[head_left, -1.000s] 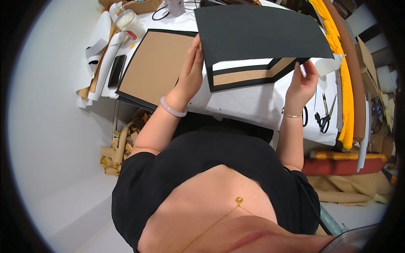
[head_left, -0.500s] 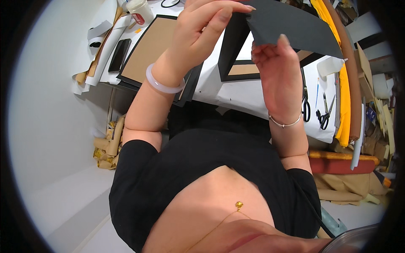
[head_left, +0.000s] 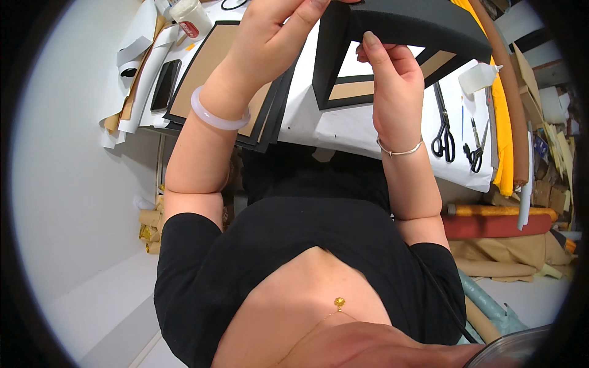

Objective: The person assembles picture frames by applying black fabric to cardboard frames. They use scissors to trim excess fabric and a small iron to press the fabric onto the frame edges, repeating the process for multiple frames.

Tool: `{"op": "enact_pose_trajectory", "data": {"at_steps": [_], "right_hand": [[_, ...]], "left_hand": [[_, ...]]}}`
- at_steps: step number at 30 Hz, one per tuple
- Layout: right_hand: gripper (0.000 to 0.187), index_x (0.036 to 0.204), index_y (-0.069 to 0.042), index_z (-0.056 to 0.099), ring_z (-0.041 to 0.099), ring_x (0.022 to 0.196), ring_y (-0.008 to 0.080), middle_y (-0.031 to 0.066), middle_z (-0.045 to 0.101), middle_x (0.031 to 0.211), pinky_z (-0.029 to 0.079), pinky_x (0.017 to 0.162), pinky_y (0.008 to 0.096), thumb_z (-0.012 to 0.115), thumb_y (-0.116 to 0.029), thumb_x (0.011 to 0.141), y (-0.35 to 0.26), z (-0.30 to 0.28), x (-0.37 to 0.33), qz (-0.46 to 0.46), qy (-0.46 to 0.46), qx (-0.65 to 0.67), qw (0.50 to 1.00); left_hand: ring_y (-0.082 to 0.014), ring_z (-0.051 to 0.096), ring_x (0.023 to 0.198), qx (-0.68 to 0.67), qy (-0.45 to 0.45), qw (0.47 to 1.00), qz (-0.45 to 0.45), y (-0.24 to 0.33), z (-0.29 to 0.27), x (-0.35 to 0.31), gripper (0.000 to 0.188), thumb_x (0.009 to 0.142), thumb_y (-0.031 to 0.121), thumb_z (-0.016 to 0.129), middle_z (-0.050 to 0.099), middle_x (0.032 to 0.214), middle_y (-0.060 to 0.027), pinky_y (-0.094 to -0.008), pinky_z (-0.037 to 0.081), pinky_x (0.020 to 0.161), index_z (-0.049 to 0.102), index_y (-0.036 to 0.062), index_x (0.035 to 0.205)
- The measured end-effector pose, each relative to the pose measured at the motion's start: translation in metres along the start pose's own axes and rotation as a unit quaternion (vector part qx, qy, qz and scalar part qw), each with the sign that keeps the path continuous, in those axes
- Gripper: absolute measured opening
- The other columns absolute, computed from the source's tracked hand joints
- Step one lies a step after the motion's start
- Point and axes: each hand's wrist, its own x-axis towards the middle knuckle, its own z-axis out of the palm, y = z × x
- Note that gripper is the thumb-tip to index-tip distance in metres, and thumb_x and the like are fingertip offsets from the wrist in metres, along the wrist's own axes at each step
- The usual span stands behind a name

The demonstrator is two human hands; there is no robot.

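Observation:
A black open box-like frame (head_left: 328,58) stands on the white-covered table, with brown board showing in its inside. Along its near top runs a wide black strip of sheet (head_left: 423,21), bent over the edge. My right hand (head_left: 399,83) is closed on the lower edge of this strip, thumb in front and fingers curled behind. At the frame's upper left corner, my left hand (head_left: 267,37) has thumb and finger together on the black material. The picture's upper edge cuts off part of that hand, so its exact grip is partly hidden.
Black-edged brown boards (head_left: 202,76) lie stacked at the left, beside a phone (head_left: 165,86), paper rolls (head_left: 144,83) and a white tub (head_left: 191,17). At the right are large scissors (head_left: 443,126), smaller scissors (head_left: 475,150), a squeeze bottle (head_left: 478,78) and a yellow roll (head_left: 503,135).
The black sheet, raised as a flap before, has come down over the frame's near edge. My right hand has turned from fingers apart to a pinch, and my left hand has shifted left and up.

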Motion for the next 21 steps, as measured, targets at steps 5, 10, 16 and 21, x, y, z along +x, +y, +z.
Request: {"op": "enact_pose_trajectory", "data": {"at_steps": [5, 10, 16, 21], "right_hand": [[0.019, 0.104, -0.004, 0.072, 0.066, 0.092, 0.0140, 0.0051, 0.073, 0.096, 0.050, 0.093, 0.0292, 0.074, -0.022, 0.097, 0.008, -0.002, 0.004, -0.031, -0.007, -0.027, 0.999], [0.021, 0.105, -0.004, 0.072, 0.067, 0.093, 0.0139, 0.0043, 0.073, 0.097, 0.051, 0.092, 0.0291, 0.076, -0.022, 0.096, 0.013, 0.002, 0.007, -0.041, -0.011, 0.001, 0.999], [0.021, 0.108, -0.003, 0.071, 0.066, 0.094, 0.0132, 0.0040, 0.073, 0.098, 0.051, 0.091, 0.0281, 0.076, -0.020, 0.096, 0.016, -0.001, 0.009, -0.041, -0.014, 0.012, 0.999], [0.019, 0.109, -0.001, 0.070, 0.066, 0.092, 0.0117, 0.0042, 0.072, 0.099, 0.052, 0.088, 0.0264, 0.075, -0.015, 0.097, 0.016, 0.000, 0.007, -0.016, -0.017, 0.038, 0.999]], "left_hand": [[-0.0304, 0.061, 0.126, -0.022, -0.010, 1.000, -0.011, -0.004, 0.001, 0.000, 0.031, 0.107, 0.016, 0.047, 0.071, 0.125, -0.0144, -0.0419, 0.040, 0.114, 0.072, 0.0004, 0.116], [-0.0296, 0.064, 0.121, -0.057, -0.003, 0.998, 0.014, -0.010, 0.003, 0.003, 0.025, 0.104, 0.015, 0.054, 0.071, 0.122, -0.0161, -0.0439, 0.042, 0.114, 0.072, 0.0001, 0.114], [-0.0284, 0.068, 0.111, 0.002, 0.044, 0.999, -0.017, 0.011, 0.014, 0.008, 0.015, 0.089, 0.004, 0.075, 0.073, 0.112, -0.0170, -0.0445, 0.047, 0.109, 0.069, 0.0001, 0.102], [-0.0280, 0.070, 0.106, 0.026, 0.085, 0.996, -0.022, 0.013, 0.026, 0.010, 0.018, 0.084, 0.002, 0.080, 0.073, 0.106, -0.0159, -0.0443, 0.049, 0.106, 0.067, 0.0005, 0.097]]}}
